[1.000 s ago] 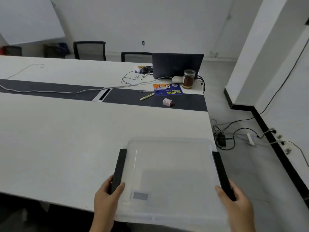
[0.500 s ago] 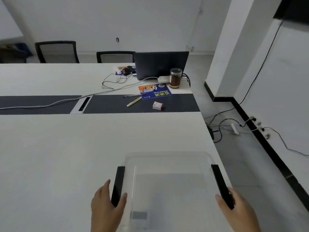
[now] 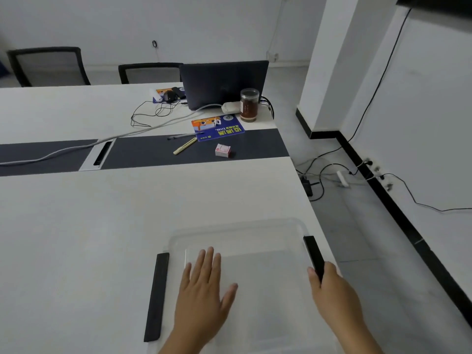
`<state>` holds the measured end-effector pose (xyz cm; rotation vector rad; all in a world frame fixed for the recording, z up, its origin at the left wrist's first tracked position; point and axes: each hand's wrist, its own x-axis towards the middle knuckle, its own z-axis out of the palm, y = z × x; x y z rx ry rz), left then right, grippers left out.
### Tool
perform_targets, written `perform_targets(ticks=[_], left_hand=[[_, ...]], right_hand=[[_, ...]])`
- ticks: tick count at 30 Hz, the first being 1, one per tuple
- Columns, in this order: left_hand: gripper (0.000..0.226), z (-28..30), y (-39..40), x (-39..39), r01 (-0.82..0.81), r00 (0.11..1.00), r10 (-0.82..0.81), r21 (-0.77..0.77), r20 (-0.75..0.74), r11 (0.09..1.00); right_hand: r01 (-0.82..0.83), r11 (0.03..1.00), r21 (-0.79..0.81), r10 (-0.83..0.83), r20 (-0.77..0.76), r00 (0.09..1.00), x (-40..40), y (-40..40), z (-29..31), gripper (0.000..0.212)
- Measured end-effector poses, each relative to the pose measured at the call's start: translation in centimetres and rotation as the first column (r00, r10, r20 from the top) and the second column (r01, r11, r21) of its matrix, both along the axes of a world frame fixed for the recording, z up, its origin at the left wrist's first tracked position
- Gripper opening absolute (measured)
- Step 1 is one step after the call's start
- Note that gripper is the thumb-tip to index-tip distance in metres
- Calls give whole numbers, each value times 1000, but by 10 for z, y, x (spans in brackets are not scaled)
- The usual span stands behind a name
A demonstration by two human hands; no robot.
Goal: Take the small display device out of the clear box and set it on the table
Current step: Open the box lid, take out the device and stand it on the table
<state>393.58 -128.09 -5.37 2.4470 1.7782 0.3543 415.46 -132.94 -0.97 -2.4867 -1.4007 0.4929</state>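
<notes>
A clear plastic box (image 3: 268, 241) with a frosted lid lies on the white table (image 3: 89, 238) at its near right corner. Black latches run along its left side (image 3: 156, 297) and right side (image 3: 313, 254). My left hand (image 3: 204, 290) lies flat on the lid, fingers spread. My right hand (image 3: 332, 290) grips the right latch at its near end. The display device is hidden; only a faint grey shape shows through the lid.
Across the dark centre strip lie a small red and white box (image 3: 223, 150), a yellow pen (image 3: 184, 146) and a blue leaflet (image 3: 217, 127). Farther back stand a laptop (image 3: 224, 83) and a brown jar (image 3: 249, 104). The table's right edge drops to a cable-strewn floor (image 3: 332, 177).
My left hand left the left latch and moved onto the lid. My right hand stayed on the right latch. The view shifted, so the box appears farther right.
</notes>
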Motion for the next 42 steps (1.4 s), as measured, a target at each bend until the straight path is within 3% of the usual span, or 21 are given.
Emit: perform_targets(ticks=[3,8,11,14,16,19,22,24,26,28,30,32,34,38,42], left_hand=[[64,-1,-1,-1,-19,1000,19,7,-16,1000],[63,1,-1,1,-12,1000,12,-14,3,1000],[63,0,2,1,1,999,-2,18,37,1000],[63,0,2,2,38,997,-43,69,63,997],[62,1,4,2,39,998,-42,90,37,995],[60,-1,3,-6,-8,1000,7,91,9,996],[63,-1,0,-20,-143,981,121,137,153,980],[66,9,-7,-27,-241,951,201,153,237,958],[62,17,-18,-35,-314,935,287,109,209,943],[43,25,-23,-43,-418,886,416,-37,204,908],[47,33,-22,-46,-560,777,614,-294,139,775],[38,35,-20,-45,-619,697,709,-407,108,671],[24,38,-18,-44,-633,711,699,-363,77,684],[29,42,-16,-56,-586,785,620,-315,12,747],[37,38,-13,-73,-531,706,668,-449,235,719]], right_hand=[[-13,1000,4,13,-15,1000,3,0,-1,28],[7,997,78,9,-211,978,15,-2,-5,22],[146,988,45,-107,-476,873,28,-4,-8,31],[140,989,36,-100,-529,843,36,-7,-11,29],[94,987,127,-28,-446,895,31,-5,-12,42],[-100,939,330,115,-28,993,11,4,-13,61],[-426,881,206,384,215,898,-30,12,-20,60],[-500,863,71,474,226,851,-51,18,-27,58],[-529,849,17,510,240,826,-61,24,-36,58],[-546,838,-14,530,261,807,-63,29,-37,58],[-547,837,-18,532,259,806,-63,31,-37,58],[-552,834,-11,537,249,806,-63,32,-36,58],[-558,829,-7,543,242,804,-64,32,-35,58],[-550,835,28,526,255,811,-65,30,-36,59],[-531,846,46,504,255,825,-67,31,-39,60]])
